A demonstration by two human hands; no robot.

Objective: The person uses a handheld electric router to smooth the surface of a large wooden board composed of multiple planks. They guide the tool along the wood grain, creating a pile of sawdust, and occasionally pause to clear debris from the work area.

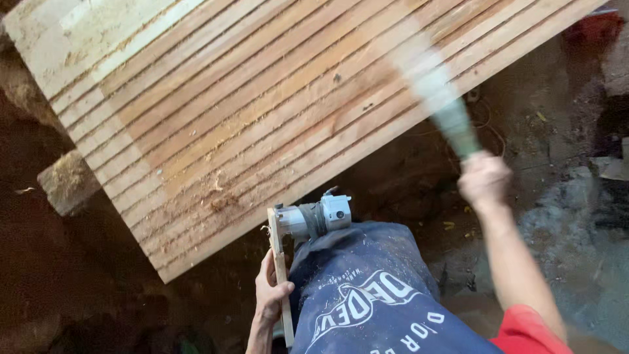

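Right hand (pixel 485 178) clenched round the handle of a brush (pixel 440 98), which shows only as a pale green blur across the far side of the grooved wooden panel (pixel 249 111); a sweeping stroke, I judge, clearing dust from the cut channels. Left hand (pixel 270 288) grasping a narrow wooden strip (pixel 280 275), its fingers wrapped about the edge; the strip is fixed to the base of a small grey trim router (pixel 314 217) that rests on the person's knee, just beside the near edge of the panel and not touching the work. Shavings (pixel 219 196) lie thick in the near grooves, close to the router. To do this sweep well, my judgement: run the brush along the grooves rather than across them, so bristles reach the channel bottoms, and work from the far clean end toward the littered near edge. Keep the router steady on the knee, bit turned away from cloth and hand. The panel sits tilted on rough blocks over an earth floor (pixel 406 183); light strokes would avoid shifting it.
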